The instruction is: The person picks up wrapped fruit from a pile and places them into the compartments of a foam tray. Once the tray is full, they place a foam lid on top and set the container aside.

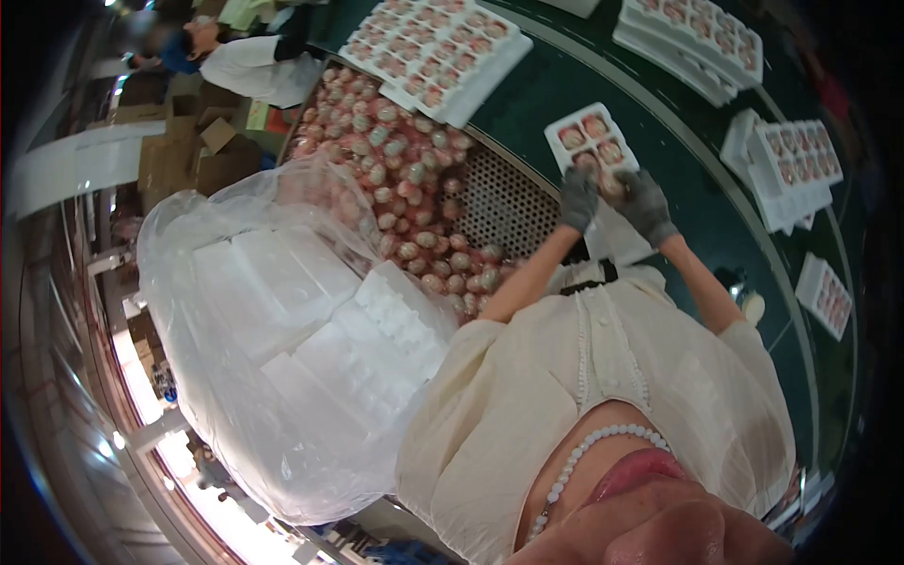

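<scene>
In the head view a white foam tray (pixel 556 140) lies on the green table in front of me, with several egg-like balls wrapped in clear, red-printed film in its pockets. My left hand (pixel 578 200), in a grey glove, is closed around a wrapped egg (pixel 586 163) at the tray's near left. My right hand (pixel 644 207), gloved alike, has its fingers bent at the tray's near right, against another wrapped egg (pixel 611 185). Whether the right fingers grip that egg is hard to make out. A white sheet-like piece (pixel 617 235) lies below the hands.
Loose wrapped eggs (pixel 395 179) fill a bin with a perforated metal bottom (pixel 504 193) at my left. A clear bag (pixel 282 377) of white foam trays stands nearer. Filled trays (pixel 433 56) are stacked ahead, more (pixel 796 155) at right. Another person (pixel 254 68) is at far left.
</scene>
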The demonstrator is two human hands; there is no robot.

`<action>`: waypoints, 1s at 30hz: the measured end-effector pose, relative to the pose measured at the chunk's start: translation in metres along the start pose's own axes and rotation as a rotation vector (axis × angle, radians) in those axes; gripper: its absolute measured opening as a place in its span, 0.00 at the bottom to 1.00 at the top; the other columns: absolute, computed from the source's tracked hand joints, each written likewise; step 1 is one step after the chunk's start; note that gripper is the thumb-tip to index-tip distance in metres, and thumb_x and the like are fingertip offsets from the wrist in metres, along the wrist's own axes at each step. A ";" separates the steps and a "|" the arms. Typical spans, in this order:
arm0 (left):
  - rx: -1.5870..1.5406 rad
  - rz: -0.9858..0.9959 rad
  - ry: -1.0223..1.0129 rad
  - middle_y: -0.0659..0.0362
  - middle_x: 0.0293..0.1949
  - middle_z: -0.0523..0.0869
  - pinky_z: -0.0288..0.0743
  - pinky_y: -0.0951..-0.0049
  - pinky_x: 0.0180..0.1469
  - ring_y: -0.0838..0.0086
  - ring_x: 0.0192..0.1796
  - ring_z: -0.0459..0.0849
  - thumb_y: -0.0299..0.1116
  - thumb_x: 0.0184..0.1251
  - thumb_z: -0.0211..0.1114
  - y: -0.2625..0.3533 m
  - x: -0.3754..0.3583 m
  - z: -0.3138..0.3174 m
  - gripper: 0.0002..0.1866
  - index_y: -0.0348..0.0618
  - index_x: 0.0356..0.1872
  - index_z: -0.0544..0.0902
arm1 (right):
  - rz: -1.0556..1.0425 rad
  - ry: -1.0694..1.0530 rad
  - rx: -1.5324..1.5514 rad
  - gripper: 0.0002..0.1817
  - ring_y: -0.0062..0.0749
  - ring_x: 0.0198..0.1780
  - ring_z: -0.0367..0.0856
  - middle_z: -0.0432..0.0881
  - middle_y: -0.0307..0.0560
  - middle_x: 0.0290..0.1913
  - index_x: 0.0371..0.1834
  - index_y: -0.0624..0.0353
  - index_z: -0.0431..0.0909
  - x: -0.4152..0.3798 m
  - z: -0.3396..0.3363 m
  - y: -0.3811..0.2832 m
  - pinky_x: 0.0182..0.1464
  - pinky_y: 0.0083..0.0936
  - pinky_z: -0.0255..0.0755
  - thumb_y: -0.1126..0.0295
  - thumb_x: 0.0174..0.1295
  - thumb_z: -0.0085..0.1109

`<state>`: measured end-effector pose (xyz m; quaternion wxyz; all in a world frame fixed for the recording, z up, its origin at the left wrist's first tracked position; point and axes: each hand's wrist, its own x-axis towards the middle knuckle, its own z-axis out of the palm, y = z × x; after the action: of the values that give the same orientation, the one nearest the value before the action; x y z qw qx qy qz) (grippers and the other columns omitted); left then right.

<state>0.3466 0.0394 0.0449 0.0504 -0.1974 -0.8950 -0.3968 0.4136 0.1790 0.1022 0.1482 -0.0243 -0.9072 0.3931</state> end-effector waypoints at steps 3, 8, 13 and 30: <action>0.014 0.005 0.042 0.47 0.30 0.75 0.67 0.63 0.40 0.55 0.35 0.73 0.30 0.54 0.53 0.021 -0.008 -0.007 0.08 0.38 0.32 0.77 | 0.071 -0.148 0.017 0.20 0.44 0.34 0.73 0.72 0.51 0.33 0.39 0.55 0.74 -0.002 -0.002 0.002 0.36 0.32 0.68 0.65 0.39 0.63; 0.182 -0.003 -0.020 0.48 0.31 0.74 0.70 0.63 0.37 0.57 0.35 0.75 0.29 0.51 0.54 0.010 -0.008 -0.005 0.07 0.41 0.32 0.74 | 0.017 -0.192 -0.089 0.21 0.42 0.33 0.73 0.73 0.51 0.31 0.37 0.59 0.75 0.012 0.004 0.008 0.35 0.31 0.68 0.68 0.35 0.64; 0.080 -0.079 0.036 0.49 0.32 0.74 0.70 0.63 0.37 0.56 0.36 0.75 0.25 0.44 0.55 0.019 -0.008 -0.007 0.12 0.41 0.35 0.72 | 0.051 -0.313 -0.208 0.21 0.46 0.34 0.73 0.74 0.54 0.30 0.35 0.58 0.75 0.030 -0.007 -0.011 0.36 0.34 0.68 0.64 0.35 0.65; 0.318 0.084 -0.060 0.51 0.28 0.74 0.68 0.64 0.35 0.60 0.34 0.73 0.29 0.47 0.54 0.022 -0.026 -0.017 0.06 0.42 0.28 0.76 | 0.044 -0.324 -0.240 0.13 0.47 0.34 0.74 0.75 0.54 0.29 0.29 0.58 0.73 0.024 0.034 0.007 0.38 0.37 0.68 0.66 0.40 0.61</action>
<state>0.3781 0.0328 0.0652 0.0707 -0.2362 -0.9385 -0.2415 0.3805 0.1636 0.0809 -0.0121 0.0021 -0.9587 0.2841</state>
